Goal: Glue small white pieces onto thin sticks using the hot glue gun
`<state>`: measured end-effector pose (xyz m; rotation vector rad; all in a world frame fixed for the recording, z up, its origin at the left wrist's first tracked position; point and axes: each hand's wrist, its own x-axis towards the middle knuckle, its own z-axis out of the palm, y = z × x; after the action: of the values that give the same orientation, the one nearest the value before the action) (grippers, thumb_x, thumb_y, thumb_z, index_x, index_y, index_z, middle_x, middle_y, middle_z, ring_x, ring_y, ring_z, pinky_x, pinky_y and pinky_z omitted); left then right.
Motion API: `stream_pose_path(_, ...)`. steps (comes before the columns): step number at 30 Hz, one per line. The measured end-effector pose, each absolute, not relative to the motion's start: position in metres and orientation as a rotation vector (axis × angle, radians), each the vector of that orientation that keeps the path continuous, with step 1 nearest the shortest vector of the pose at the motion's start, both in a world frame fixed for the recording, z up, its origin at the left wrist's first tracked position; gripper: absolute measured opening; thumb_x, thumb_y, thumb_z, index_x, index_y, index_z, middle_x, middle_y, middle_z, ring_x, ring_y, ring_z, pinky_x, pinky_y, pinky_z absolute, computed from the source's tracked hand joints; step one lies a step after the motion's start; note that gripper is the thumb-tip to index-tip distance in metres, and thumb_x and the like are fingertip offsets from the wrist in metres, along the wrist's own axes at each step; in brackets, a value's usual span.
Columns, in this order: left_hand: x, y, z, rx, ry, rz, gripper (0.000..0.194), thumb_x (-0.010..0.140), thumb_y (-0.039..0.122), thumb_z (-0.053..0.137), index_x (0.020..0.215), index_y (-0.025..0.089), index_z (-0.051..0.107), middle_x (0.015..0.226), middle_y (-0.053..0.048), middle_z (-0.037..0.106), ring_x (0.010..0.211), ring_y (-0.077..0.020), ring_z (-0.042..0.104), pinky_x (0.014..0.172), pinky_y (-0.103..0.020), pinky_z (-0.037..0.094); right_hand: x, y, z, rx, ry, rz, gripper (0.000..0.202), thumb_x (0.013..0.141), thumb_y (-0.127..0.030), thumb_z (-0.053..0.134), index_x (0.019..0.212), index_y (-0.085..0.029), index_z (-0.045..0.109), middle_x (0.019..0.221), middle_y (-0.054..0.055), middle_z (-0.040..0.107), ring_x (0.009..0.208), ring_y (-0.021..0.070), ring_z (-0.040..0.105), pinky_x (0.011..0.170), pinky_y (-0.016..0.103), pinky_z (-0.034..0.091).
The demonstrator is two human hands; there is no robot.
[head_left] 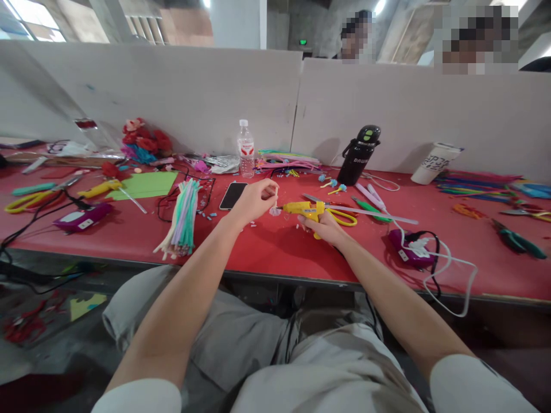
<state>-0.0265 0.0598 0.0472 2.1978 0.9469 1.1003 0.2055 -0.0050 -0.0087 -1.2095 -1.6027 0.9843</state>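
Nearest to us, our right hand (326,228) is wrapped around the grip of the yellow glue gun (306,210), nozzle pointing left, a little way in from the front edge of the red bench (275,252) around the middle. Our left hand (253,201) is pinched shut on a small whitish craft piece (274,207), held right at the nozzle tip. That piece looks tiny, light and probably soft, so we'd say a fingertip pinch well back from the hot tip is the way to hold it; the gun itself looks rigid and light, easy by the handle. Just behind the gun lie yellow-handled scissors (342,217), with a phone (233,195) to the left and a bundle of pipe cleaners (183,218) beyond that. Further back stand a water bottle (245,149) and a black flask (359,154) near the bench's far edge.
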Motion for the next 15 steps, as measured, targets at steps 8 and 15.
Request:
stream_pose_path(8,-0.0272,0.0596,0.0477,2.177,0.943,1.103,0.02,0.079,0.02,0.064,0.099,0.018,0.061,0.085,-0.004,0.068,0.076,-0.0155,0.068,0.077,-0.031,0.056,0.2076,-0.0035,-0.0118,-1.214,-1.63,0.968,0.037,0.079,-0.057,0.066,0.07,-0.021,0.062,0.057,0.0,0.056,0.052,0.0117,0.049,0.047,0.024,0.037)
stream_pose_path(15,-0.0267,0.0589,0.0489,2.175,0.95,1.116,0.02,0.079,0.018,0.064,0.099,0.018,0.061,0.085,-0.004,0.068,0.079,-0.015,0.067,0.078,-0.03,0.056,0.2079,-0.0044,-0.0114,-1.27,-1.645,0.956,0.04,0.08,-0.059,0.065,0.07,-0.02,0.061,0.057,-0.001,0.054,0.049,0.0109,0.047,0.046,0.025,0.035)
